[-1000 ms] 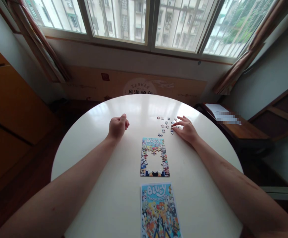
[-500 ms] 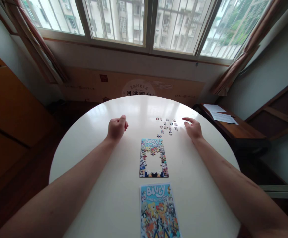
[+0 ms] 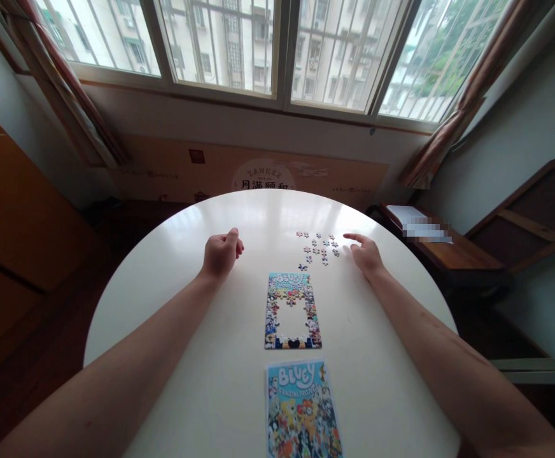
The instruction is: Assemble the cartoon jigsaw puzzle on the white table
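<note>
My left hand (image 3: 222,254) is closed in a fist on the white table, thumb on top, with nothing visible in it. Over on the right, my right hand (image 3: 364,252) holds nothing; its index finger points left and the thumb sits apart below. Just left of that fingertip lie several loose jigsaw pieces (image 3: 316,251), spread singly. A partly assembled jigsaw puzzle (image 3: 270,321) lies between my forearms, its border joined around a bare middle. Nearer me is a printed picture sheet (image 3: 301,407) headed "Bluey", with matching colourful characters.
The round white table (image 3: 163,356) spans the middle, its far edge close to the wall under barred windows. A wooden side table (image 3: 430,251) with papers stands beyond its right edge. An orange-brown cabinet (image 3: 14,210) is at the left.
The view has shifted slightly. My right hand has moved a little left, closer to the loose pieces. My left fist, the pieces and the puzzle stay put.
</note>
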Motion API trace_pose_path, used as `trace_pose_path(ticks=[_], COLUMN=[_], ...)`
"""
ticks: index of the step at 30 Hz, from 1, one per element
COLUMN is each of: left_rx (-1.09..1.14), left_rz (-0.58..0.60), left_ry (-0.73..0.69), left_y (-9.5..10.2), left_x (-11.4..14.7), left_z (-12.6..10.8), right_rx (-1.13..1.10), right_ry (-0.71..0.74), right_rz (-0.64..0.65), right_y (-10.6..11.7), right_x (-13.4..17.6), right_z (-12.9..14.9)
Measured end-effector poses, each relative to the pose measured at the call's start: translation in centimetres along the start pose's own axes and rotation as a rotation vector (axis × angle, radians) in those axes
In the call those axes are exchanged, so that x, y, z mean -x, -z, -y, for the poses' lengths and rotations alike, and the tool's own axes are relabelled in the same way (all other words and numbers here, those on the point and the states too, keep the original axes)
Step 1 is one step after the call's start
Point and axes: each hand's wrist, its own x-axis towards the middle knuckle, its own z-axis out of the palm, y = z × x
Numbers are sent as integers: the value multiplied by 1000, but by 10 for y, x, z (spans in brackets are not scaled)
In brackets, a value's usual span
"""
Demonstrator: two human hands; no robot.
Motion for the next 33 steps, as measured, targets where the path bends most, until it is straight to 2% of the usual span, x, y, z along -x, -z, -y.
trace_pose_path(ticks=[7,14,24,33], left_rx=[-4,-7,-21,-43], left_rz=[0,5,16,36], left_ry=[-3,-4,-15,-12], left_y=[1,-2,-1,-2], left_x=[1,-1,0,0], left_z=[-1,3,3,5], right_rx=[56,144,276,427], right_ry=[-37,-142,-336,-309], right_rz=[77,150,334,328], right_y=[-6,-8,-9,-25], right_x=[-4,-13,-59,-86], right_z=[-2,-2,13,26])
